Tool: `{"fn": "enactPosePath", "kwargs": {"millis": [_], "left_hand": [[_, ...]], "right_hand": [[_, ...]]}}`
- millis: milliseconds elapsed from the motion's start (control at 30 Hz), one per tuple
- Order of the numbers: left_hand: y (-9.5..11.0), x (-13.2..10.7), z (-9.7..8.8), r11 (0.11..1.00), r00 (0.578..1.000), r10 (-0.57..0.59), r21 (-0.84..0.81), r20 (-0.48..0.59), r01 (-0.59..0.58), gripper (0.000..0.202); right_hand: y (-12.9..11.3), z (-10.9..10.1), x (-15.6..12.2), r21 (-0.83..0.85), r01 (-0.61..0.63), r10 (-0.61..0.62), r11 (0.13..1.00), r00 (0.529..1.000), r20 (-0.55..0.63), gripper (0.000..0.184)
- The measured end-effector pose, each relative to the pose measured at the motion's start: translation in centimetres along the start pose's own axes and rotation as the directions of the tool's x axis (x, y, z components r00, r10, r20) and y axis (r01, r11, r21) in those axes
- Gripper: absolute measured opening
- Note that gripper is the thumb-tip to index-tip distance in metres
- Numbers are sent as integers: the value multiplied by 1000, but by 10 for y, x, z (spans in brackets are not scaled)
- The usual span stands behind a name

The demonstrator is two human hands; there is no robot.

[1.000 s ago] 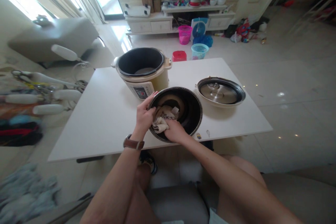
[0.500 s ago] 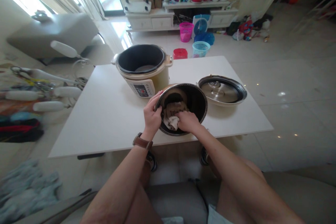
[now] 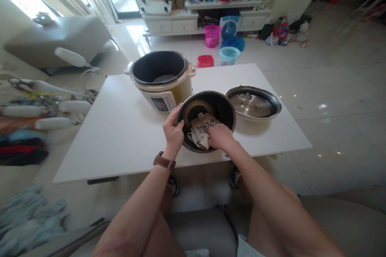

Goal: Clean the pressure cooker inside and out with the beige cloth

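Tiled living room; white table (image 3: 120, 128) bearing an open cooker body (image 3: 163, 78), a detached lid (image 3: 253, 103) and, at its near edge, the inner pot (image 3: 224, 106), mouth tilted toward the person. Left hand (image 3: 173, 132) clamps the pot's left rim — right hand (image 3: 221, 136), reaching inside from the near right, closes on the patterned cloth (image 3: 202, 130), which lies just left of it against the inner wall

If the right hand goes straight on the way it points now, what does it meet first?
The right hand presses the cloth; beyond it, probably the pot's left wall, where the left hand grips the rim.
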State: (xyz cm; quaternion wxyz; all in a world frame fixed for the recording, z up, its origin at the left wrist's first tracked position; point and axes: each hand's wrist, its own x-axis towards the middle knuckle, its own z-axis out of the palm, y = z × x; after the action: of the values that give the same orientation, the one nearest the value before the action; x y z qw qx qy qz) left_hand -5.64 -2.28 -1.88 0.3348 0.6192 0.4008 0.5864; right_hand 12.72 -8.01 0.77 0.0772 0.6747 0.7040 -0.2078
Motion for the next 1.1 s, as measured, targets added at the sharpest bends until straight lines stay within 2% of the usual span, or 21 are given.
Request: {"fn": "enactPosePath", "kwargs": {"millis": [67, 133, 233, 300, 400, 500, 567, 767, 900, 1100], "left_hand": [[2, 0, 2, 1000, 1000, 11, -5, 9, -11, 60], [4, -1, 3, 1000, 1000, 24, -3, 18, -24, 58], [4, -3, 4, 1000, 1000, 17, 11, 17, -17, 55], [2, -3, 3, 1000, 1000, -3, 14, 1, 3, 55], [-3, -1, 0, 999, 998, -42, 13, -41, 43, 52], [-7, 6, -6, 997, 993, -73, 1, -94, 74, 38], [-9, 11, -11, 997, 991, -79, -8, -111, 78, 31], [-14, 25, -28, 988, 986, -156, -29, -60, 155, 51], [-12, 24, -31, 985, 986, -166, -35, 31, 167, 58], [0, 13, -22, 996, 996, -92, 18, 6, 92, 66]], "right_hand": [[-5, 6, 2, 70, 20, -18, 997, 1000, -25, 40], [-13, 15, 6, 262, 69, -51, 963, 996, -72, 42], [-23, 27, 13, 582, 192, -103, 790, 978, -182, 41], [-26, 29, 16, 648, 251, -155, 719, 967, -203, 37], [-23, 23, 15, 570, 253, -225, 782, 967, -120, 29], [-19, 13, 9, 401, 194, -208, 896, 978, -8, 31], [-19, 8, 4, 268, 164, -177, 949, 984, 25, 35], [-27, 6, -3, -15, 121, -120, 992, 991, 67, 37], [-30, 8, -3, -56, 78, -76, 995, 996, 39, 40], [-30, 13, -2, 1, 78, -78, 997, 997, -3, 40]]}}
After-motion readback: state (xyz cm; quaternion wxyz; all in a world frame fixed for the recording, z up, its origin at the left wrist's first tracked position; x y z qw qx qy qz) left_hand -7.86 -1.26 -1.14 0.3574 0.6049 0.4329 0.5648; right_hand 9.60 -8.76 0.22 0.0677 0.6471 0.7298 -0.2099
